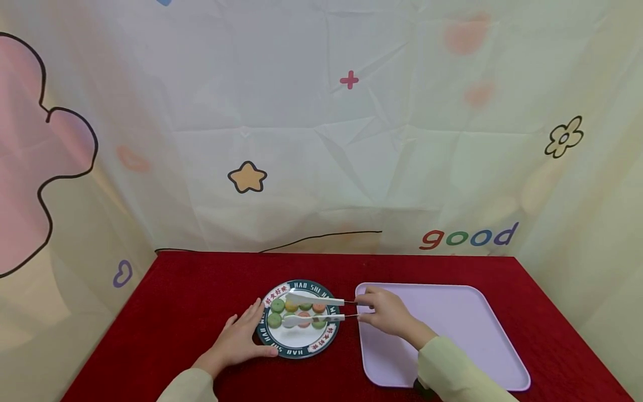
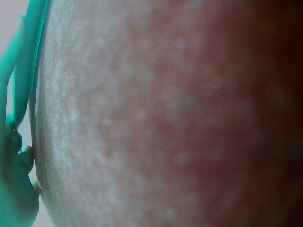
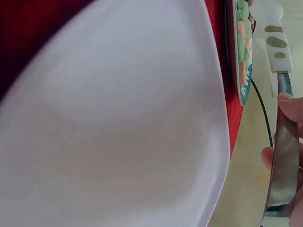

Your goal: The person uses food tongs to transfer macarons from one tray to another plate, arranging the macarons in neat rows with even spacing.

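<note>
On the left of the table is a round plate point(image 1: 301, 339) with a dark green lettered rim. Several small round cookies, green, yellow and orange-pink point(image 1: 274, 320), lie on it in two rows. My left hand point(image 1: 236, 340) rests at the plate's left side, fingers straight along the rim and thumb at its near edge. With my right hand point(image 1: 389, 314) I hold metal tongs point(image 3: 284, 161) with white slotted tips point(image 1: 321, 300). The spread tips reach over the cookies from the right and partly cover them. Skin and blur fill most of the left wrist view.
A pale purple tray point(image 1: 452, 329) lies right of the plate, beneath my right hand and forearm. Red cloth point(image 1: 211, 290) covers the table. Behind it hangs a printed curtain point(image 1: 301, 139).
</note>
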Available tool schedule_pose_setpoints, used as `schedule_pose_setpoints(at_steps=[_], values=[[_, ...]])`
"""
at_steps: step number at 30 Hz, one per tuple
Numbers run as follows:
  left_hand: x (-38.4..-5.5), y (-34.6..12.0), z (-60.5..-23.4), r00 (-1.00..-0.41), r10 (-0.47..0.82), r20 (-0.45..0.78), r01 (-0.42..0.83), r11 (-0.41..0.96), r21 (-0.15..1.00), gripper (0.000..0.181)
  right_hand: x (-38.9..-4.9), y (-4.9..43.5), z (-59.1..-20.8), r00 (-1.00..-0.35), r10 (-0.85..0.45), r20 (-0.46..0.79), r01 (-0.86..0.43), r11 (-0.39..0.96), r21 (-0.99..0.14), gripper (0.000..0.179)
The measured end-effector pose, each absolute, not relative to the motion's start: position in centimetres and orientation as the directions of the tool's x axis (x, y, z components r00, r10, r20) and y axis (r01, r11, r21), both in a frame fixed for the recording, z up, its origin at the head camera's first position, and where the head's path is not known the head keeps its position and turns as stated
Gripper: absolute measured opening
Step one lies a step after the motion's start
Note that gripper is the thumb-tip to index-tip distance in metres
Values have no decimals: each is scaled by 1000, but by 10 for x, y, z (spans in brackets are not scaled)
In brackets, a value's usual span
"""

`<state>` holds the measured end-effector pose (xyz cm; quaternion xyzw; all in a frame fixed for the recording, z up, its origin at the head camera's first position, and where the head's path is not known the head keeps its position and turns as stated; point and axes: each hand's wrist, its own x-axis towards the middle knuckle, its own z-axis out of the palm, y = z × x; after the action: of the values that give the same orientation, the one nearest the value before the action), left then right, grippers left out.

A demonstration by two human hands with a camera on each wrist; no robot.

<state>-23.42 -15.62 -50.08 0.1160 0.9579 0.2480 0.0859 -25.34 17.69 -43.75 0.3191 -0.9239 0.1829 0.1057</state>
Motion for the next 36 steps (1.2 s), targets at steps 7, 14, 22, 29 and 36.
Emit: schedule_pose_setpoints(at_steps=[7, 14, 22, 29, 36], values=[[-234, -156, -502, -958, 268, -98, 188, 852, 489, 114, -246, 188, -439, -811, -497, 309, -579, 755, -307, 22], [-234, -157, -502, -959, 266, -97, 187, 852, 489, 114, -239, 198, -439, -821, -470, 324, -562, 762, -322, 23], [-234, -157, -502, -959, 266, -101, 185, 852, 490, 113, -231, 212, -441, -811, -452, 372, -567, 765, -305, 24], [-234, -157, -503, -959, 269, -93, 192, 853, 485, 113, -224, 223, -442, -814, -433, 388, -559, 767, -316, 24], [-234, -157, -505, -959, 274, -75, 206, 853, 479, 112, -218, 233, -444, -835, -394, 383, -523, 784, -334, 24]])
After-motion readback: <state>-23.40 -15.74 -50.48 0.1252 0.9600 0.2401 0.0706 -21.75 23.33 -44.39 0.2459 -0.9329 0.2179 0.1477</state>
